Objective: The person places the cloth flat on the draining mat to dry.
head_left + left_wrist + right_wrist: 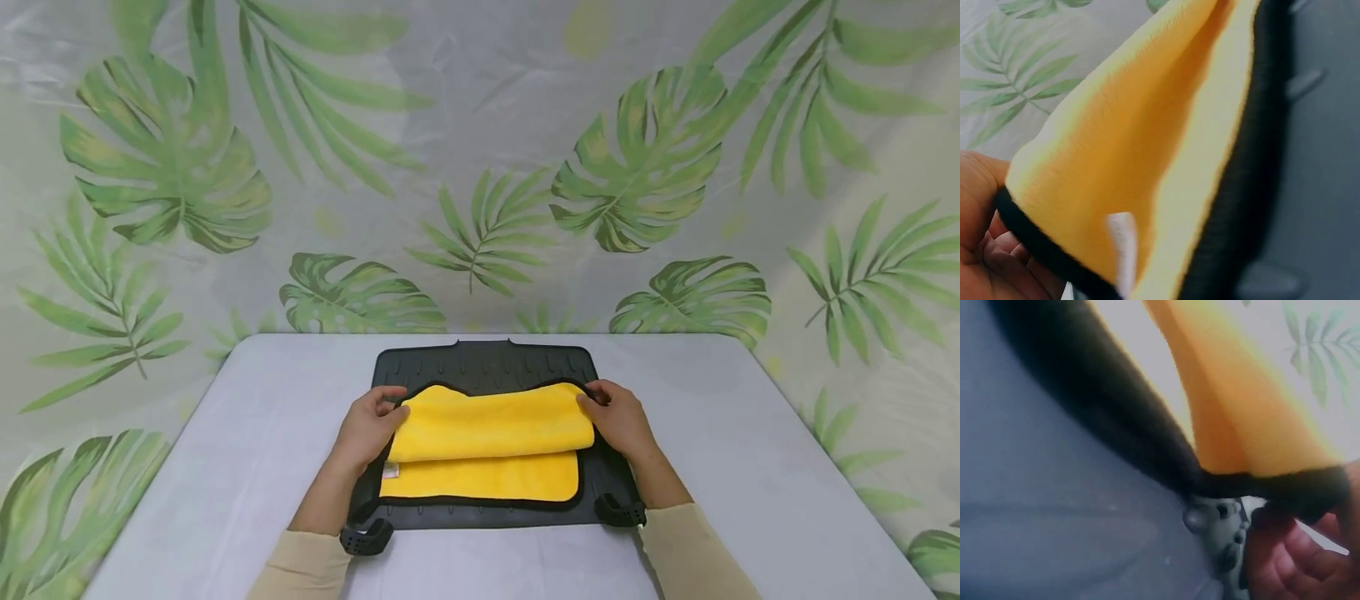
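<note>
A yellow cloth (487,425) with a black border lies over a dark ribbed mat (495,367), its upper part folded down over the lower part. The left hand (369,427) pinches the cloth's left side near the fold; the right hand (617,418) pinches the right side. In the left wrist view the left hand (997,244) holds the bordered edge of the cloth (1104,137), and a small white tag (1124,250) shows inside. The right wrist view has the right hand (1304,556) gripping a bordered corner of the cloth (1241,406), raised above the mat (1054,487).
A white table (187,500) extends around the mat on both sides. Behind it hangs a pale sheet (487,125) printed with green leaves. Black bands (366,537) are on both wrists, below beige sleeves' ends.
</note>
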The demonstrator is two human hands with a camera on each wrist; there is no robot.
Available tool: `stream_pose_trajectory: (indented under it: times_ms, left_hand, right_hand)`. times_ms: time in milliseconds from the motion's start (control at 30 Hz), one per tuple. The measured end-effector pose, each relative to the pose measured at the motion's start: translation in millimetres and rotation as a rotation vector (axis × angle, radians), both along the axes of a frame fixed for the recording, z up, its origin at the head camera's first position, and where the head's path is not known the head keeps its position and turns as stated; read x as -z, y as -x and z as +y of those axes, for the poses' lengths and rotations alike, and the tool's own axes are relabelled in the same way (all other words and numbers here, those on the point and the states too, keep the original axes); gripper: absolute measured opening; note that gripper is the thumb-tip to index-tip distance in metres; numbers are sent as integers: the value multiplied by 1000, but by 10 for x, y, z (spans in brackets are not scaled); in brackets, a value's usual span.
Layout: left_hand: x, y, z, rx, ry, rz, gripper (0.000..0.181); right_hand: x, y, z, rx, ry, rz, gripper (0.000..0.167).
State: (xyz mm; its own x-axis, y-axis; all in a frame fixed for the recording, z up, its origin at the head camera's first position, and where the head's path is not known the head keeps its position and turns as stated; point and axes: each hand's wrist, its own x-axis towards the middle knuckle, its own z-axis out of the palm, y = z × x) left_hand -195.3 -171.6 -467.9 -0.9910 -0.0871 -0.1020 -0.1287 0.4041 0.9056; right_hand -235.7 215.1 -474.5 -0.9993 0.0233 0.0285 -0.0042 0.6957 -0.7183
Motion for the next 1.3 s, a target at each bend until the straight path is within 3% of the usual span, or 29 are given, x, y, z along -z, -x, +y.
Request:
stream_pose_trajectory:
  times_ms: [200, 433, 633, 900, 1100, 1300]
  left_hand:
    - [-104, -9, -81, -37, 15, 2, 39]
    - [-80, -8, -101, -11, 93, -81, 45]
    - [-91, 187, -96, 65, 159, -126, 50]
    - [-77, 437, -77, 101, 172, -137, 47]
    - [-63, 484, -89, 124, 202, -111, 46]
    - [-83, 522, -117, 57, 200, -45, 43]
  right_hand:
    - [-20, 5, -29, 45, 39, 10, 34]
    - [-90, -27, -2, 15, 72, -118, 40]
    - [-181, -64, 17, -26, 55, -212, 51]
    - [-111, -37, -10, -19, 56, -183, 47]
    - [-43, -14, -8, -53, 49, -188, 46]
    - [-23, -11, -39, -48, 6, -81, 41]
